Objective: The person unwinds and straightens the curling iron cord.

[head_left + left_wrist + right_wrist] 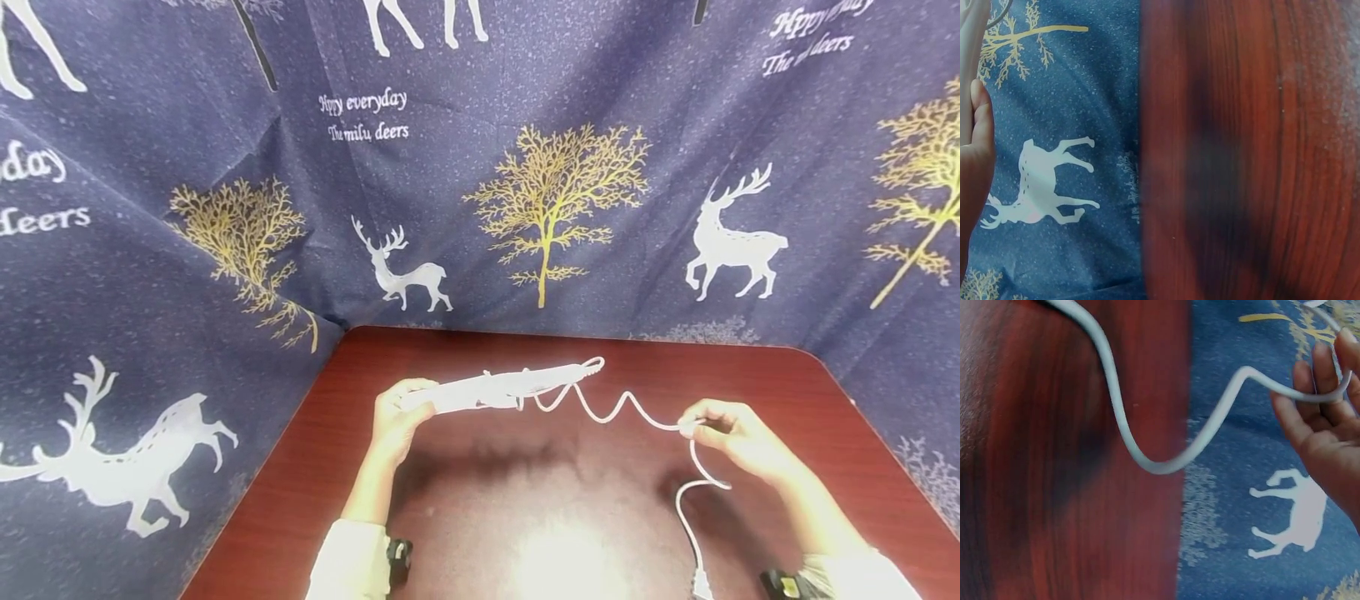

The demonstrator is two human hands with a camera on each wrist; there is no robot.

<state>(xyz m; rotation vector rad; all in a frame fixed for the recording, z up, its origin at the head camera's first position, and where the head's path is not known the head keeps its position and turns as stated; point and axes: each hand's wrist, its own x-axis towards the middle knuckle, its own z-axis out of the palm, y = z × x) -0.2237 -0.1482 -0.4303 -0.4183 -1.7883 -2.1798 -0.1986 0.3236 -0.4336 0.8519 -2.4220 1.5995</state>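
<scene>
My left hand (393, 421) grips the left end of a long white power strip (468, 392), holding it above the table, its far end tilted slightly up. Some of the white cord (592, 410) is looped around the strip. From there it runs in wavy bends to my right hand (738, 437), which pinches it between thumb and fingers. Below that hand the cord hangs down to a white plug (701, 583) near the bottom edge. In the right wrist view the bent cord (1116, 406) passes across the fingers (1304, 381). Only a sliver of the strip (965, 75) shows in the left wrist view.
A dark red wooden table (330, 467) with rounded back corners lies under both hands. Close behind and beside it hangs a blue cloth (480, 250) printed with deer and trees. Bright light glares off the table's front middle.
</scene>
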